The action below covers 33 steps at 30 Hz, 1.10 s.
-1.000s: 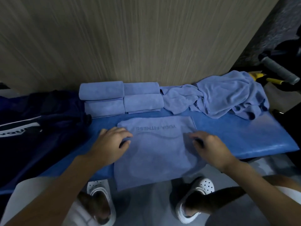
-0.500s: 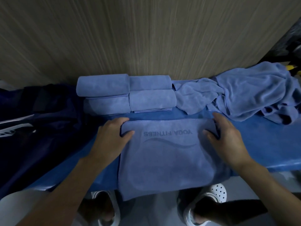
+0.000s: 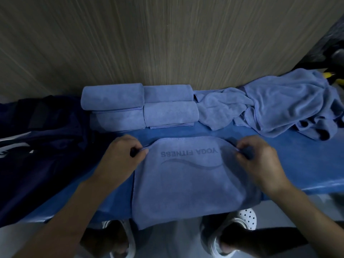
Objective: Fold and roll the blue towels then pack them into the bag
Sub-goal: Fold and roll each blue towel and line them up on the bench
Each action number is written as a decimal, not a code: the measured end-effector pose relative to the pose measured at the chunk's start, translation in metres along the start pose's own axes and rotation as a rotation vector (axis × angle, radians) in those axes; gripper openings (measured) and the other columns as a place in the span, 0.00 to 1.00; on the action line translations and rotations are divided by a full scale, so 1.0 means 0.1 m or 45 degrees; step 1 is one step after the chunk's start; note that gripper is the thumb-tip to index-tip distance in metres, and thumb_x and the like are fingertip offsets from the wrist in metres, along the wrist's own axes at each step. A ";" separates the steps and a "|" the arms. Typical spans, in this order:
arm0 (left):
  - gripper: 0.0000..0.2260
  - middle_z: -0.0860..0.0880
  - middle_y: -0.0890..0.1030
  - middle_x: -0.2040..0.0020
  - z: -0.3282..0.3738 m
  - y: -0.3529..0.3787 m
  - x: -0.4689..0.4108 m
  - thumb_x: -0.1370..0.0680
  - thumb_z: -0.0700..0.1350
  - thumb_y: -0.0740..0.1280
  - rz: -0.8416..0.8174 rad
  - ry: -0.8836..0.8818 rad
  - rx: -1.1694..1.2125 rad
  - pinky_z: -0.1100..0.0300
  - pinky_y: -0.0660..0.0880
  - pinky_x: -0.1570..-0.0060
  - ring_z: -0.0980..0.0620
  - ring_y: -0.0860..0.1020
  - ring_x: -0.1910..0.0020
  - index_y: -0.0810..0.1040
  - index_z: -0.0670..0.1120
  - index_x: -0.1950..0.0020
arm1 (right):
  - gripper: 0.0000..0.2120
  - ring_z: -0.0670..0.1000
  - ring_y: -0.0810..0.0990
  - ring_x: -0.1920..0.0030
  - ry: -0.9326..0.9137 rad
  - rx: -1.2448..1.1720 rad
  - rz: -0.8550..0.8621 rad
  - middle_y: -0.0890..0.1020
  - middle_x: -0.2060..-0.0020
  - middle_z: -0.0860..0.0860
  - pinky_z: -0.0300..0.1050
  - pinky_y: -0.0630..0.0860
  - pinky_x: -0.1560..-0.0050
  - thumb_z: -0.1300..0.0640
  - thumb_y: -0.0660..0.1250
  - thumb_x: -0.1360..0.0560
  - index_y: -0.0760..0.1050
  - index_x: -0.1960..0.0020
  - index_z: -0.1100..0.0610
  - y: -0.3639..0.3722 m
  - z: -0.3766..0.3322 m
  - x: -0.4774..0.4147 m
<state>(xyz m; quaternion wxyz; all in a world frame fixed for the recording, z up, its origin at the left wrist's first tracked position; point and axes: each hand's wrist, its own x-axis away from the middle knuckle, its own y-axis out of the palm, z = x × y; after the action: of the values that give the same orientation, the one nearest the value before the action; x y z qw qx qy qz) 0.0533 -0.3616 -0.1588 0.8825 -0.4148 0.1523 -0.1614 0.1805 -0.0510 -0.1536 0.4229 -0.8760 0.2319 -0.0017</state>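
Observation:
A folded blue towel (image 3: 188, 185) printed "YOGA FITNESS" lies on the blue bench (image 3: 290, 164), its near end hanging over the front edge. My left hand (image 3: 123, 157) pinches the towel's far left corner. My right hand (image 3: 260, 161) pinches the far right corner. Both corners are lifted slightly off the bench. Several rolled blue towels (image 3: 141, 107) are stacked against the wall behind it. A heap of unfolded blue towels (image 3: 275, 107) lies at the far right. The dark navy bag (image 3: 37, 146) sits at the left end of the bench.
A wood-grain wall (image 3: 167, 43) rises directly behind the bench. Dark equipment with a yellow part (image 3: 328, 74) sits past the towel heap at the far right. My feet in white perforated shoes (image 3: 243, 218) stand on the grey floor below the bench edge.
My hands went from lying flat along the towel's sides to pinching its two far corners, which now curl up off the bench.

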 end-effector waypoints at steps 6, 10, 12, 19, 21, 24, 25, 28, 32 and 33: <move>0.07 0.51 0.79 0.62 0.00 -0.03 0.01 0.27 0.41 0.74 -0.022 0.022 0.006 0.51 0.76 0.55 0.52 0.78 0.60 0.80 0.47 0.64 | 0.12 0.48 0.77 0.56 -0.144 0.111 -0.113 0.79 0.58 0.45 0.35 0.69 0.53 0.68 0.73 0.32 0.79 0.58 0.51 -0.01 0.12 0.06; 0.09 0.50 0.78 0.61 0.01 -0.04 0.02 0.27 0.40 0.74 -0.009 0.008 -0.011 0.54 0.76 0.55 0.52 0.77 0.60 0.78 0.48 0.64 | 0.08 0.51 0.80 0.53 -0.200 0.127 -0.078 0.82 0.55 0.48 0.46 0.76 0.50 0.64 0.74 0.30 0.83 0.52 0.55 0.00 0.13 0.06; 0.11 0.49 0.77 0.63 0.01 -0.03 0.02 0.27 0.42 0.74 0.012 -0.023 -0.033 0.55 0.74 0.57 0.52 0.76 0.62 0.76 0.44 0.66 | 0.06 0.53 0.80 0.53 -0.196 0.146 -0.062 0.82 0.55 0.50 0.50 0.77 0.50 0.62 0.74 0.29 0.83 0.51 0.56 0.01 0.12 0.04; 0.14 0.49 0.77 0.64 -0.01 -0.06 0.01 0.25 0.43 0.73 -0.036 -0.034 -0.053 0.58 0.73 0.58 0.53 0.76 0.63 0.75 0.46 0.69 | 0.10 0.53 0.75 0.63 -0.146 0.135 0.039 0.78 0.65 0.53 0.47 0.71 0.59 0.60 0.68 0.24 0.77 0.62 0.63 0.03 0.10 -0.01; 0.10 0.51 0.79 0.61 -0.01 -0.07 0.02 0.26 0.42 0.74 -0.084 -0.038 -0.013 0.63 0.73 0.55 0.55 0.77 0.60 0.80 0.44 0.67 | 0.09 0.53 0.77 0.63 -0.061 0.066 0.082 0.80 0.64 0.53 0.44 0.71 0.59 0.60 0.68 0.23 0.78 0.61 0.62 0.02 0.13 -0.03; 0.05 0.53 0.81 0.58 -0.01 -0.09 0.02 0.27 0.41 0.75 -0.119 -0.066 0.033 0.70 0.71 0.54 0.57 0.78 0.55 0.84 0.41 0.62 | 0.05 0.50 0.80 0.58 0.181 -0.098 0.130 0.83 0.60 0.50 0.39 0.73 0.56 0.58 0.69 0.24 0.83 0.55 0.58 -0.01 0.13 -0.05; 0.05 0.53 0.81 0.59 -0.01 -0.09 0.02 0.27 0.41 0.75 -0.136 -0.078 0.045 0.69 0.72 0.55 0.57 0.78 0.56 0.84 0.43 0.63 | 0.05 0.49 0.80 0.57 0.244 -0.139 0.131 0.84 0.59 0.49 0.38 0.73 0.55 0.58 0.69 0.24 0.83 0.54 0.57 -0.02 0.12 -0.06; 0.13 0.54 0.80 0.62 -0.01 -0.09 0.03 0.26 0.42 0.75 -0.192 -0.084 0.067 0.69 0.71 0.61 0.57 0.78 0.62 0.79 0.53 0.69 | 0.04 0.49 0.80 0.57 0.322 -0.163 0.125 0.84 0.59 0.49 0.41 0.74 0.54 0.58 0.69 0.24 0.83 0.53 0.56 -0.03 0.10 -0.06; 0.10 0.51 0.80 0.62 0.00 -0.09 0.03 0.26 0.40 0.74 -0.189 -0.061 0.060 0.60 0.74 0.58 0.54 0.79 0.62 0.80 0.45 0.67 | 0.03 0.37 0.78 0.64 0.378 -0.225 0.126 0.83 0.62 0.47 0.29 0.73 0.62 0.58 0.70 0.25 0.83 0.53 0.56 -0.04 0.08 -0.05; 0.09 0.51 0.80 0.62 0.00 -0.09 0.03 0.26 0.39 0.74 -0.193 -0.052 0.064 0.58 0.74 0.57 0.53 0.79 0.62 0.81 0.43 0.66 | 0.03 0.38 0.77 0.66 0.382 -0.248 0.111 0.83 0.63 0.48 0.30 0.73 0.63 0.57 0.70 0.25 0.83 0.55 0.56 -0.04 0.07 -0.05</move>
<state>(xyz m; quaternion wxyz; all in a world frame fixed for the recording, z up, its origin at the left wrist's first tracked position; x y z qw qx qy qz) 0.0546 -0.3684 -0.1523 0.8807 -0.4062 0.0983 -0.2229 0.1786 -0.0417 -0.1544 0.2965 -0.8919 0.3291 -0.0914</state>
